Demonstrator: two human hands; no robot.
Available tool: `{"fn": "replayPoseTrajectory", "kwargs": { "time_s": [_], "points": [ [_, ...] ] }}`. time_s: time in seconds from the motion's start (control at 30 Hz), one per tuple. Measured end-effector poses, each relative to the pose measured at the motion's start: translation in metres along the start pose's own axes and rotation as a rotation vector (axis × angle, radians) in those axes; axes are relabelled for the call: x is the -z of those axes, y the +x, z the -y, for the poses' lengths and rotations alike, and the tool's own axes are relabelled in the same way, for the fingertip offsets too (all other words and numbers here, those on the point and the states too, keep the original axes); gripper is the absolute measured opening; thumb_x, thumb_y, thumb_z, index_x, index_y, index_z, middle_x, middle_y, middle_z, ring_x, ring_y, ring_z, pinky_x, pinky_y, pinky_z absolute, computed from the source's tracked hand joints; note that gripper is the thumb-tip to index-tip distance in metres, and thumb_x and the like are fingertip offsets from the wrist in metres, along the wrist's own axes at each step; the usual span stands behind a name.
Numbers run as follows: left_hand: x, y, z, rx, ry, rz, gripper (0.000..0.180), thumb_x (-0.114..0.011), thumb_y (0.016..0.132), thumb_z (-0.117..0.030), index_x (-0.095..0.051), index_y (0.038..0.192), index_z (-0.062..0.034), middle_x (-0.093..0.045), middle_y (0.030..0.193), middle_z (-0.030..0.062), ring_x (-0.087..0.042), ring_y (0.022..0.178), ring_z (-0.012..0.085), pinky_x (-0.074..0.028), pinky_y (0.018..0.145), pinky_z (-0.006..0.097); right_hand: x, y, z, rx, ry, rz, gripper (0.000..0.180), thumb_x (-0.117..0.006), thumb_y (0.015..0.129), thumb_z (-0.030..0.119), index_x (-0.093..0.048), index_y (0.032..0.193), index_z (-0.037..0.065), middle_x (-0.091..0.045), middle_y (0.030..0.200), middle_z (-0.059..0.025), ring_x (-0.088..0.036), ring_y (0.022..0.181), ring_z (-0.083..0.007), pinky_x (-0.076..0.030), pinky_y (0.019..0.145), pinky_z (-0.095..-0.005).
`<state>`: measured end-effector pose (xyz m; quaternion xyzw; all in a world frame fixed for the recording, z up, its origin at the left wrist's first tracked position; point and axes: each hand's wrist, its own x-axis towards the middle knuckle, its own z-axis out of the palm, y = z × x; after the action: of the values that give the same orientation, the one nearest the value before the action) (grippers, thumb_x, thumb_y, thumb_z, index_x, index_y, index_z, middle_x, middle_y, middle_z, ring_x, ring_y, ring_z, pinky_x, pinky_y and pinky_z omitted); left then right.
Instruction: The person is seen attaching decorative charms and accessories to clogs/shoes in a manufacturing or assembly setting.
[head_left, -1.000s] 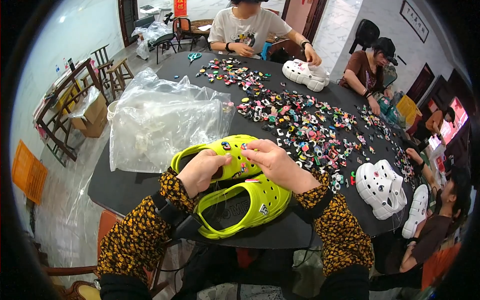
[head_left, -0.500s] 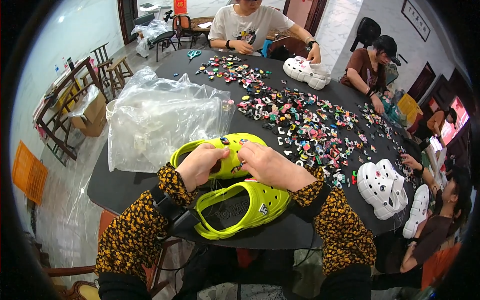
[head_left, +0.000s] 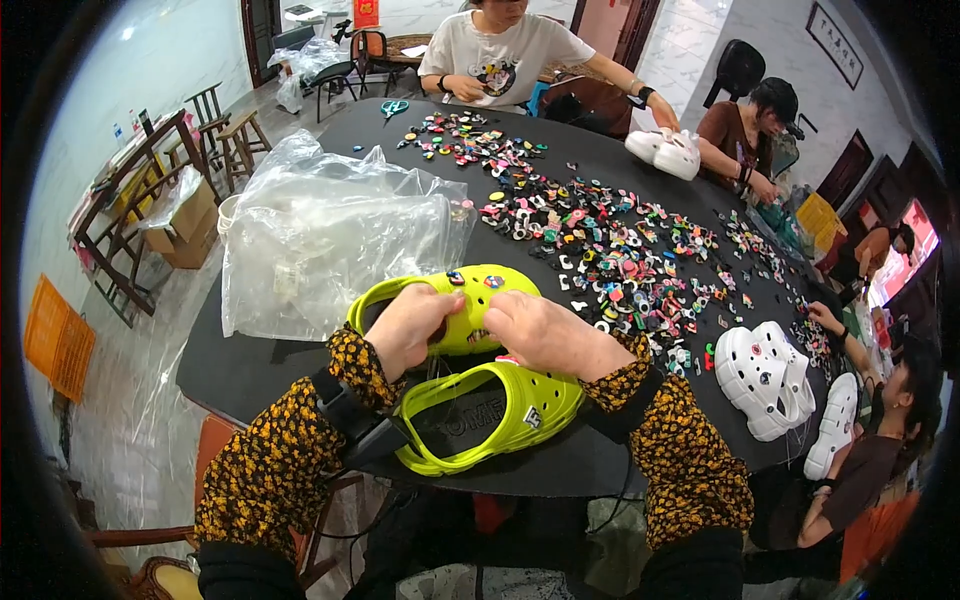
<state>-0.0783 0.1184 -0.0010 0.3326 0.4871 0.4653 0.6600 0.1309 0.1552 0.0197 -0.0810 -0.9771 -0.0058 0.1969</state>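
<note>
Two lime-green clogs lie side by side in front of me, joined by a thin clear thread. My left hand (head_left: pixel 412 325) is closed on the far clog (head_left: pixel 468 325), its thumb on the upper. Curled against that clog's front is my right hand (head_left: pixel 548 330), fingertips pinched together; what they hold, if anything, is hidden. Small colourful charms, including one pentagon-like charm (head_left: pixel 493 283), sit in the far clog's holes. The near clog (head_left: pixel 556 387) rests below my hands with a letter-shaped charm (head_left: pixel 533 417) on it.
A large pile of mixed charms (head_left: pixel 620 250) spreads over the black table (head_left: pixel 330 370). A clear plastic bag (head_left: pixel 330 240) lies at left. White clogs (head_left: pixel 765 380) stand at right. Across the table a person holds white clogs (head_left: pixel 665 152); other people sit along the right.
Both my hands and the lime-green clogs have shifted slightly right. The person across has lifted the white clogs and moved them to the right.
</note>
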Motion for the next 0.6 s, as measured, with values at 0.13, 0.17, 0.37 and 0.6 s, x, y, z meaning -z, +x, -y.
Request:
{"fn": "replayPoseTrajectory", "kwargs": {
  "time_s": [0.13, 0.17, 0.37, 0.6],
  "points": [
    [0.004, 0.005, -0.003, 0.031, 0.106, -0.032, 0.023, -0.057, 0.094, -0.010, -0.060, 0.109, 0.0071, -0.069, 0.100, 0.0157, -0.068, 0.085, 0.0243, -0.056, 0.078, 0.040, 0.000, -0.008, 0.001, -0.038, 0.072, 0.003, 0.027, -0.069, 0.077, 0.010, -0.049, 0.093, 0.001, -0.054, 0.092, -0.0180, -0.060, 0.089, -0.0365, -0.051, 0.080, -0.0410],
    [0.003, 0.001, -0.002, 0.028, -0.011, 0.026, 0.023, -0.058, 0.094, -0.011, -0.060, 0.107, 0.0075, -0.069, 0.098, 0.0153, -0.068, 0.084, 0.0245, -0.057, 0.078, 0.040, -0.001, -0.010, 0.001, -0.079, 0.139, -0.048, 0.025, -0.068, 0.078, 0.008, -0.049, 0.093, 0.001, -0.054, 0.092, -0.0180, -0.059, 0.089, -0.0370, -0.050, 0.080, -0.0409],
    [-0.006, -0.010, -0.012, 0.035, -0.053, 0.013, 0.023, -0.057, 0.094, -0.009, -0.060, 0.104, 0.0116, -0.068, 0.098, 0.0175, -0.068, 0.082, 0.0251, -0.055, 0.074, 0.037, 0.004, -0.010, -0.018, -0.317, 0.327, -0.275, 0.018, -0.062, 0.083, -0.002, -0.048, 0.093, 0.000, -0.055, 0.093, -0.0159, -0.060, 0.084, -0.0343, -0.049, 0.075, -0.0392],
    [0.009, 0.000, 0.000, 0.023, -0.017, 0.068, 0.025, -0.061, 0.092, -0.011, -0.059, 0.110, 0.0069, -0.068, 0.103, 0.0147, -0.068, 0.090, 0.0246, -0.056, 0.081, 0.039, -0.003, -0.003, -0.018, -0.221, 0.139, -0.172, 0.021, -0.058, 0.082, -0.002, -0.058, 0.103, -0.002, -0.059, 0.101, -0.0171, -0.060, 0.095, -0.0339, -0.050, 0.081, -0.0405]
  ]
}}
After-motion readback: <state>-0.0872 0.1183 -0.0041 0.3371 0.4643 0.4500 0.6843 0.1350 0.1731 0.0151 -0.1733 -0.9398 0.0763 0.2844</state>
